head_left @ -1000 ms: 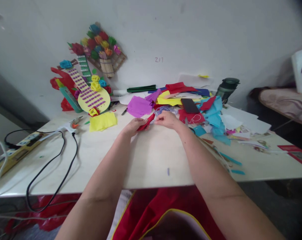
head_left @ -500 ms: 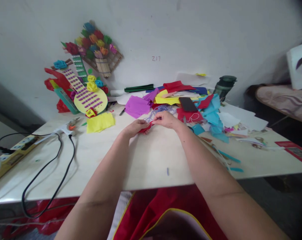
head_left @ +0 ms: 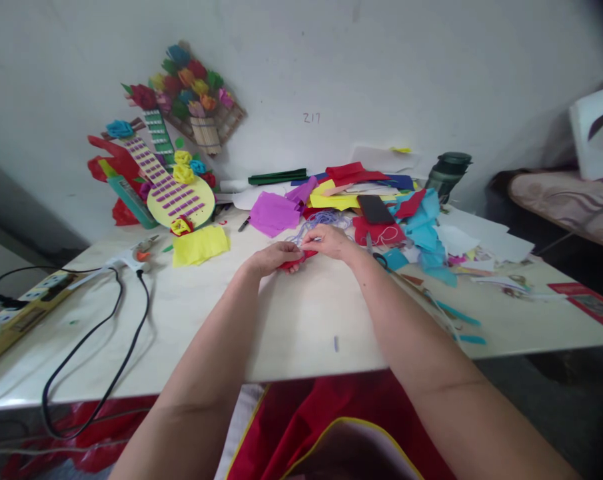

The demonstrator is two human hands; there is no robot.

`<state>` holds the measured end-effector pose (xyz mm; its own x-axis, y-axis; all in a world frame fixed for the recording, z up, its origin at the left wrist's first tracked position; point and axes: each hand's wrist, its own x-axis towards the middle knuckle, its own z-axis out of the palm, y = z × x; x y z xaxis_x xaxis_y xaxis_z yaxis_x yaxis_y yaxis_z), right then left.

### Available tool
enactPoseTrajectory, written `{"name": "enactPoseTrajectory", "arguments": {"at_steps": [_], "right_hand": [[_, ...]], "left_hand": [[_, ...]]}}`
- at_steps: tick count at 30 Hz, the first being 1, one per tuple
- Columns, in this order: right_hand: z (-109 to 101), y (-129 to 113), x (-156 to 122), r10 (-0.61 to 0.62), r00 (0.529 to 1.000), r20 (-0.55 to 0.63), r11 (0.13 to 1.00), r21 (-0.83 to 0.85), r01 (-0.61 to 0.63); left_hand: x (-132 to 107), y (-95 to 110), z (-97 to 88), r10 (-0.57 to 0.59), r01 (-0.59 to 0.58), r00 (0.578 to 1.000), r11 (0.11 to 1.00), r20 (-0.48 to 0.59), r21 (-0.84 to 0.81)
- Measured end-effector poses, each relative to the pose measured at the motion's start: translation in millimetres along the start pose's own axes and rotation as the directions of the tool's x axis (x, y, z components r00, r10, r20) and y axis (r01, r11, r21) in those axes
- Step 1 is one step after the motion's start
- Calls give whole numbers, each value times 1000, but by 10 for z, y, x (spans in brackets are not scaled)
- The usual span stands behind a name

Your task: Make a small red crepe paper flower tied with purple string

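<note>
Both my hands meet over the middle of the pale table (head_left: pixel 291 320). My left hand (head_left: pixel 274 256) is curled round a small piece of red paper (head_left: pixel 294 262), most of it hidden under the fingers. My right hand (head_left: pixel 332 241) pinches the same red piece from the right, fingers pressed together. Just behind my hands lie a tangle of pale purple thread (head_left: pixel 321 220) and a purple paper sheet (head_left: pixel 272 213).
Coloured paper scraps (head_left: pixel 421 230), a dark phone (head_left: pixel 374 209) and a green bottle (head_left: pixel 447 173) crowd the back right. A yellow sheet (head_left: pixel 200 245), paper guitar (head_left: pixel 168 190) and paper-flower craft (head_left: pixel 196 100) stand back left. A power strip (head_left: pixel 26 307) with black cable (head_left: pixel 106 347) lies left.
The red paper stuck out between my hands a second ago; now it is gathered smaller under my left fingers. My hands have drawn closer together.
</note>
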<state>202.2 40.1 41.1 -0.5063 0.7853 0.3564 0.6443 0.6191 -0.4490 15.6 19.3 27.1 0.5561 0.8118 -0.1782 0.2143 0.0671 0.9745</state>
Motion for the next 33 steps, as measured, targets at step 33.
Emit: {"name": "enactPoseTrajectory", "arguments": {"at_steps": [33], "right_hand": [[93, 4, 9, -45, 996, -82, 996, 73, 51]], "left_hand": [[-30, 16, -38, -4, 6, 1000, 956, 7, -292]]}}
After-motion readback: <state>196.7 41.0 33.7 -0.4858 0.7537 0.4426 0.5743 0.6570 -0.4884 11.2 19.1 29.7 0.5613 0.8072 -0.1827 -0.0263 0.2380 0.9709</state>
